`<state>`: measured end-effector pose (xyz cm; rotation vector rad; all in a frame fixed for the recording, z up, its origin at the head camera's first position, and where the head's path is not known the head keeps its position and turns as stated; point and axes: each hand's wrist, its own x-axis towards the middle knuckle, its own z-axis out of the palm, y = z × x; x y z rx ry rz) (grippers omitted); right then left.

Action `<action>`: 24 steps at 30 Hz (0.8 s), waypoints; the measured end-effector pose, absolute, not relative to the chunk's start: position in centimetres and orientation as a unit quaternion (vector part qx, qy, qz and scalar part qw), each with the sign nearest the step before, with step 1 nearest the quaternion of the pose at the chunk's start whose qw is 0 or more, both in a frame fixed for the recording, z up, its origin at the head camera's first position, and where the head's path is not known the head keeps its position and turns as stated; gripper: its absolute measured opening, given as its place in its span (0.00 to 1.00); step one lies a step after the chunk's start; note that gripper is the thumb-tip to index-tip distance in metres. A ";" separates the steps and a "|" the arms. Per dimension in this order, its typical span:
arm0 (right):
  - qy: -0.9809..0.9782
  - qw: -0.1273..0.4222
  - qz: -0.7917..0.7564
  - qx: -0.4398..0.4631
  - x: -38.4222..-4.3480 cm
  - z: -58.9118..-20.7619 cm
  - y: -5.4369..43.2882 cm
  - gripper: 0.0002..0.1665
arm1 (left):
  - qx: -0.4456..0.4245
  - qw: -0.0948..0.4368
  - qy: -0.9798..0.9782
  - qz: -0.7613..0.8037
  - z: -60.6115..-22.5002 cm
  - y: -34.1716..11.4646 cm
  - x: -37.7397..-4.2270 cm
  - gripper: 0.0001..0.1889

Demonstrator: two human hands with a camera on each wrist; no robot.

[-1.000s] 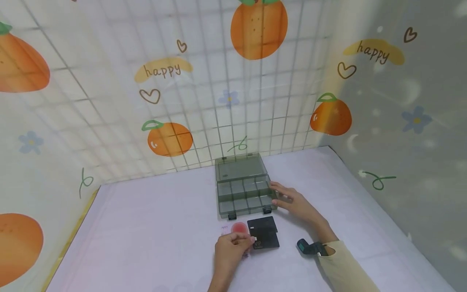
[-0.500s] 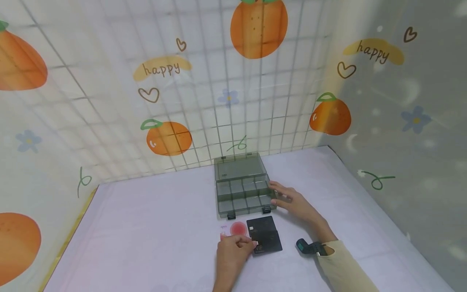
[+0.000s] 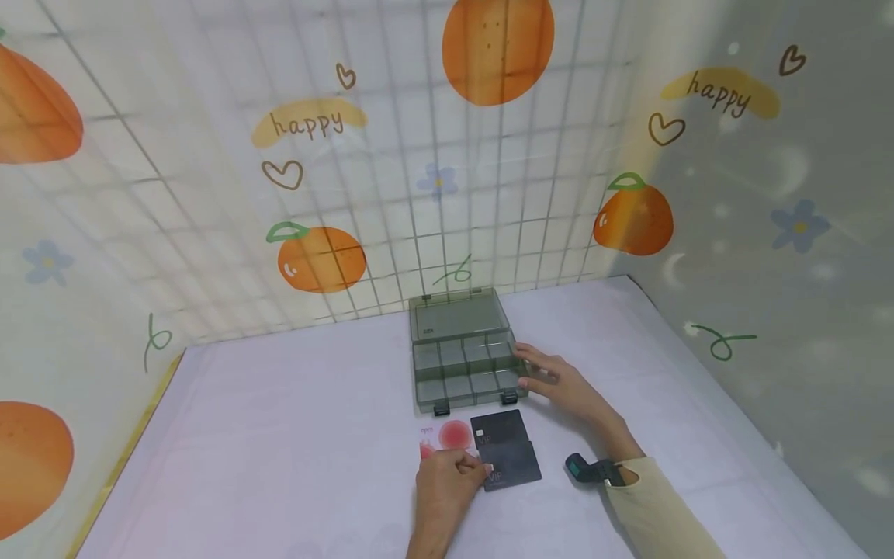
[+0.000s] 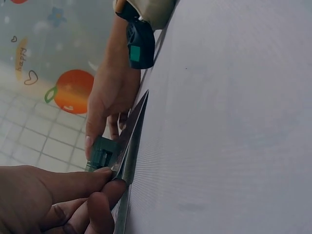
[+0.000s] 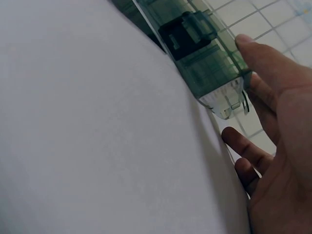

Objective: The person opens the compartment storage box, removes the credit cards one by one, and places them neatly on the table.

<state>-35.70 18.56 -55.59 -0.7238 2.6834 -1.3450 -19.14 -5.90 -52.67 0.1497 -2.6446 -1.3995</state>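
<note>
In the head view, my left hand (image 3: pixel 447 489) pinches the left edge of a black VIP card (image 3: pixel 513 464) between thumb and fingers. The left wrist view shows this card tilted up off the table. A second black card (image 3: pixel 501 427), with a small chip, lies just beyond and partly under it. To the left, a pink card (image 3: pixel 455 435) with a red circle is partly hidden by the left hand. A translucent green compartment box (image 3: pixel 461 386) stands behind the cards with its lid (image 3: pixel 459 317) back. My right hand (image 3: pixel 569 388) rests its fingertips at the box's right side, fingers loosely spread.
A white cloth (image 3: pixel 293 435) covers the table. Behind it rises a wire grid (image 3: pixel 391 194) with a sheer orange-print curtain over it. Two dark latches stick out at the box's front, one a black latch (image 3: pixel 441 409). A dark device (image 3: pixel 590 470) is strapped to the right wrist.
The pinched VIP card has slid and turned slightly toward the lower right, baring more of the chip card. My left hand has shifted a little right with it; the right hand stays at the box.
</note>
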 end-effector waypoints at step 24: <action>0.867 0.028 -0.434 -0.243 -35.6 -55.8 18.6 0.39 | 0.043 0.095 -0.895 -0.433 -52.8 -5.3 -18.8 0.14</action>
